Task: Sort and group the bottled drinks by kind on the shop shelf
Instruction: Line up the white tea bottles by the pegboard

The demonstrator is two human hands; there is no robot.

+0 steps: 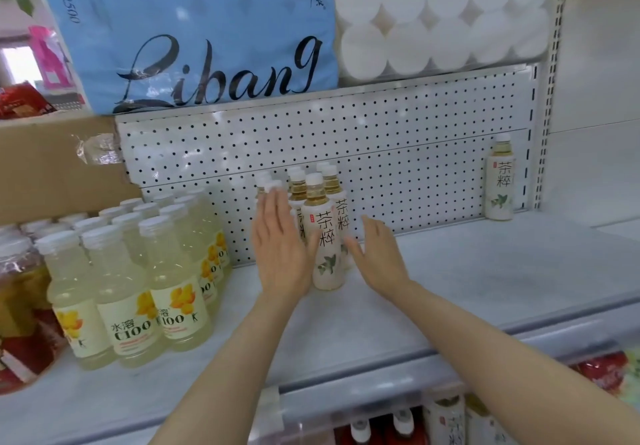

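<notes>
A cluster of tea bottles [320, 222] stands near the middle of the shelf [467, 271], backed against the pegboard [381, 139]. The left hand [280, 247] lies flat against the cluster's 9 o'clock side, fingers straight and pointing toward 12 o'clock, with the thumb touching the front bottle [325, 236]; it grips nothing. The right hand [379, 254] sits at the cluster's 3 o'clock side, low by the bottle bases, fingers straight and loose, just beside or touching the rear bottles; contact cannot be told for certain. The front bottle stands upright between the two hands. A lone tea bottle [499, 181] stands well apart at 3 o'clock, by the shelf's upright post [550, 98]. At 9 o'clock from the hands, rows of C100 bottles [138, 271] stand grouped. Above, at 12 o'clock, a blue Libang pack [194, 28] and white paper rolls [440, 18] rest on the upper shelf.
</notes>
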